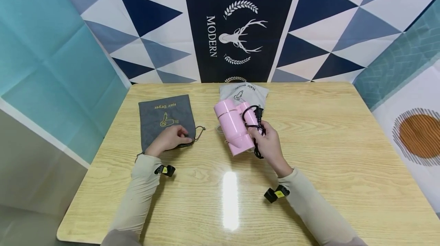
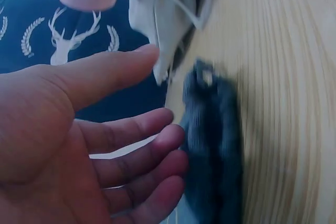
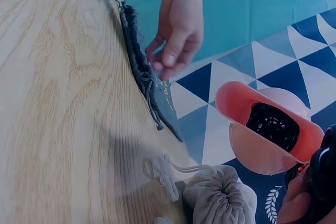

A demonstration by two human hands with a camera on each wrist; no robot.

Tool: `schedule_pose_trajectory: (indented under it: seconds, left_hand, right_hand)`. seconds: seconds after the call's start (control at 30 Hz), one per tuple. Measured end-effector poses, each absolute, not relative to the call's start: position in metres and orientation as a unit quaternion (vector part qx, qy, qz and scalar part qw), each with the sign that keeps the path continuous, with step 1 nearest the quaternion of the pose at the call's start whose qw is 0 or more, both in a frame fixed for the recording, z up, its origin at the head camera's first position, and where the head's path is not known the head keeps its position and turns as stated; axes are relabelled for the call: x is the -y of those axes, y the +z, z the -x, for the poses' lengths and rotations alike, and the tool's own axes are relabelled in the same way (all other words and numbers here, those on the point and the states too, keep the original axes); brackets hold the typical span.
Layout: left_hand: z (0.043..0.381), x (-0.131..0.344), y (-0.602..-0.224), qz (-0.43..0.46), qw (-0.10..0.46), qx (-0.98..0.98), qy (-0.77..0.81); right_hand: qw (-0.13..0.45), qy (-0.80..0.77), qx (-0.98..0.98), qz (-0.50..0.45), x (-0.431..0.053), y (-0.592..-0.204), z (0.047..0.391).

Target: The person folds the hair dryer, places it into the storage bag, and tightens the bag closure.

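A pink hair dryer (image 1: 233, 123) is gripped by its handle in my right hand (image 1: 270, 147), raised over the table. Its black cord (image 1: 258, 153) is bundled against the handle, with the plug pointing up. The right wrist view looks into the dryer's flared pink nozzle (image 3: 247, 150). My left hand (image 1: 169, 139) is over the drawstring end of a dark grey hair dryer pouch (image 1: 151, 123) lying flat. Its fingers (image 2: 131, 166) are loosely bent beside the gathered mouth, holding nothing. Whether the fingertips touch the cloth is hard to tell.
Behind the dryer, at the table's back edge, lies a light grey hair dryer pouch (image 1: 259, 94), partly hidden. Its pale drawstring (image 3: 167, 177) trails on the wooden table (image 1: 330, 143). A patterned cloth (image 1: 154, 16) hangs along the back.
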State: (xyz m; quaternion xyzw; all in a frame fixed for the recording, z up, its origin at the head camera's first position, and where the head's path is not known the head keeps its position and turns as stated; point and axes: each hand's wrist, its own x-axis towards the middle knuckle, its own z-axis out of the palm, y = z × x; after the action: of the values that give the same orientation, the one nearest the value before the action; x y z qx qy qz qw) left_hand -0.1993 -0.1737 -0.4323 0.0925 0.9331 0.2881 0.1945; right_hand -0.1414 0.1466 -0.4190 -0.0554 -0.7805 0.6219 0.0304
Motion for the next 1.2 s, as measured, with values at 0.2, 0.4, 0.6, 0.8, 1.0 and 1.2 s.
schedule_pose_trajectory:
  seconds: [0.2, 0.4, 0.6, 0.8, 1.0, 1.2]
  left_hand:
    - [0.193, 0.191, -0.43, -0.08, 0.19, -0.957, 0.205]
    - [0.187, 0.196, -0.433, -0.082, 0.196, -0.961, 0.175]
    - [0.187, 0.197, -0.437, -0.076, 0.19, -0.964, 0.168]
    - [0.186, 0.199, -0.44, -0.074, 0.172, -0.967, 0.172]
    - [0.188, 0.203, -0.439, -0.087, 0.164, -0.967, 0.172]
    - [0.19, 0.205, -0.438, -0.099, 0.156, -0.968, 0.168]
  right_hand:
    - [0.039, 0.615, 0.785, 0.056, -0.147, -0.419, 0.142]
    - [0.042, 0.618, 0.783, 0.053, -0.147, -0.42, 0.142]
    - [0.037, 0.616, 0.784, 0.059, -0.148, -0.422, 0.14]
    - [0.039, 0.616, 0.785, 0.062, -0.148, -0.423, 0.139]
    - [0.048, 0.625, 0.777, 0.061, -0.147, -0.423, 0.139]
    - [0.045, 0.624, 0.777, 0.062, -0.148, -0.424, 0.138]
